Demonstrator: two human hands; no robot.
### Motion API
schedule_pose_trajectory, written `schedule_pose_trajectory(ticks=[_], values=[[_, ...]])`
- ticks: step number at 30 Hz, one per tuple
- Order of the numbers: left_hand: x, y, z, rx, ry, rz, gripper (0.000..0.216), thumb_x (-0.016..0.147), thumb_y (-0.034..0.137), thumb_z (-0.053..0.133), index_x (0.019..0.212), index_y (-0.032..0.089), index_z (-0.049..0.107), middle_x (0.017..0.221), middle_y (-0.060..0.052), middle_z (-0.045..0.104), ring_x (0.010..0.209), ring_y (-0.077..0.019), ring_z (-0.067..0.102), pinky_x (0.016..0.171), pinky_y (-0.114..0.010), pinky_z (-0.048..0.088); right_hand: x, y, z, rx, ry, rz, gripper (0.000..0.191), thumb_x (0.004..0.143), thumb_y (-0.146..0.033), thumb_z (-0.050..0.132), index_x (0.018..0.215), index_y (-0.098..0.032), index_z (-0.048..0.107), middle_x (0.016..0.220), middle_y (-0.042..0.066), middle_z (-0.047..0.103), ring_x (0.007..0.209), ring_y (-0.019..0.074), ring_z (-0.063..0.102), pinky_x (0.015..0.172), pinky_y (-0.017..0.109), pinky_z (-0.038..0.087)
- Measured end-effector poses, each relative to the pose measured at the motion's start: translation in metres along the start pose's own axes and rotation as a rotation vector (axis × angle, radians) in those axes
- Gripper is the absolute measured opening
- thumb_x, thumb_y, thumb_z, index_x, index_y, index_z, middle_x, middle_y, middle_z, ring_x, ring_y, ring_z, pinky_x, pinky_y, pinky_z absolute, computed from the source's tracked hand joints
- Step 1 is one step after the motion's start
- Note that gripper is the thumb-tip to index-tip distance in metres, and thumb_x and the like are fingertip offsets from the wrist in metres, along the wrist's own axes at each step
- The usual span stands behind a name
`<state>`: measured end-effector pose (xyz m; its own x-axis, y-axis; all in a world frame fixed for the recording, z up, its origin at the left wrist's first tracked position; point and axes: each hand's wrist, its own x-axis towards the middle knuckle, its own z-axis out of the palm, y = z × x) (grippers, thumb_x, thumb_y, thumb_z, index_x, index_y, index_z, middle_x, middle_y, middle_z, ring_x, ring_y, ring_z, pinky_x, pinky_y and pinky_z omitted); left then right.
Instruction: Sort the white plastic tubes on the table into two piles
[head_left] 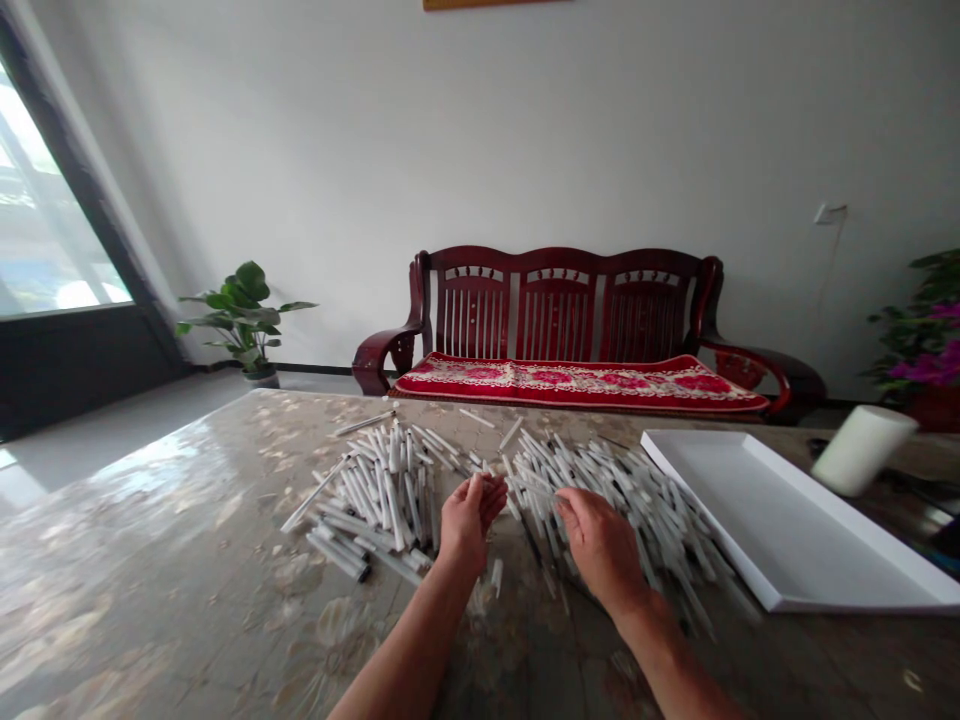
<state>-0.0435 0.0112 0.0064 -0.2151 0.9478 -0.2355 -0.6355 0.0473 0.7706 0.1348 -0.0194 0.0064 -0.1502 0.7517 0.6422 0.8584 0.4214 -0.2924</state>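
Observation:
Several white pens lie in two heaps on a marble-patterned table [165, 580]: a left pile of pens [375, 490] and a right pile of pens [622, 490]. My left hand [466, 520] rests between the heaps, palm turned inward, fingers curled loosely together; whether anything is in it I cannot see. My right hand [596, 540] lies on the near edge of the right pile, knuckles up, fingers bent down among the pens. A loose pen cap [496, 577] sits just below my left hand.
A white shallow tray [795, 530] lies at the right of the table, with a white cup [861, 450] beyond it. Behind the table stand a dark red wooden bench [570, 330] with a patterned cushion, a potted plant [244, 320] and a flowering plant [926, 340].

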Motion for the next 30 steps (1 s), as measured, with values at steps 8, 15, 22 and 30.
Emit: schedule_pose_trajectory(ticks=[8, 15, 22, 30], values=[[-0.001, 0.017, -0.006, 0.85, 0.037, 0.574, 0.026, 0.079, 0.026, 0.068, 0.105, 0.023, 0.072, 0.114, -0.009, 0.071, 0.115, -0.0259, 0.059, 0.101, -0.036, 0.042, -0.007, -0.029, -0.002, 0.072, -0.088, -0.092, 0.025, 0.092, -0.022, 0.053, 0.112, -0.024, 0.068, 0.115, 0.009, 0.068, 0.109, 0.0251, 0.058, 0.097, 0.042, 0.043], [-0.006, 0.054, -0.034, 1.853, 0.233, 0.554, 0.032, 0.088, 0.025, 0.048, 0.111, 0.022, 0.07, 0.111, -0.013, 0.069, 0.108, -0.033, 0.055, 0.093, -0.045, 0.036, -0.02, -0.08, 0.014, 0.212, -0.526, -0.441, 0.046, 0.093, -0.038, 0.059, 0.138, -0.038, 0.052, 0.149, -0.003, 0.047, 0.145, 0.0253, 0.026, 0.122, 0.051, 0.012], [-0.006, 0.054, -0.036, 2.057, 0.156, 0.437, 0.033, 0.085, 0.022, 0.046, 0.106, 0.02, 0.071, 0.111, -0.016, 0.068, 0.104, -0.0346, 0.059, 0.087, -0.043, 0.038, -0.015, -0.056, 0.032, 0.09, -0.393, -0.256, 0.039, 0.094, -0.029, 0.057, 0.132, -0.026, 0.059, 0.136, 0.005, 0.061, 0.142, 0.0247, 0.035, 0.121, 0.05, 0.017], [-0.009, 0.059, -0.038, 2.08, 0.116, 0.349, 0.033, 0.086, 0.017, 0.045, 0.109, 0.019, 0.068, 0.111, -0.019, 0.068, 0.102, -0.0352, 0.064, 0.085, -0.043, 0.042, -0.009, -0.029, 0.028, -0.012, -0.263, -0.122, 0.033, 0.088, -0.011, 0.057, 0.116, -0.025, 0.068, 0.125, 0.006, 0.068, 0.135, 0.0292, 0.044, 0.116, 0.054, 0.024]])
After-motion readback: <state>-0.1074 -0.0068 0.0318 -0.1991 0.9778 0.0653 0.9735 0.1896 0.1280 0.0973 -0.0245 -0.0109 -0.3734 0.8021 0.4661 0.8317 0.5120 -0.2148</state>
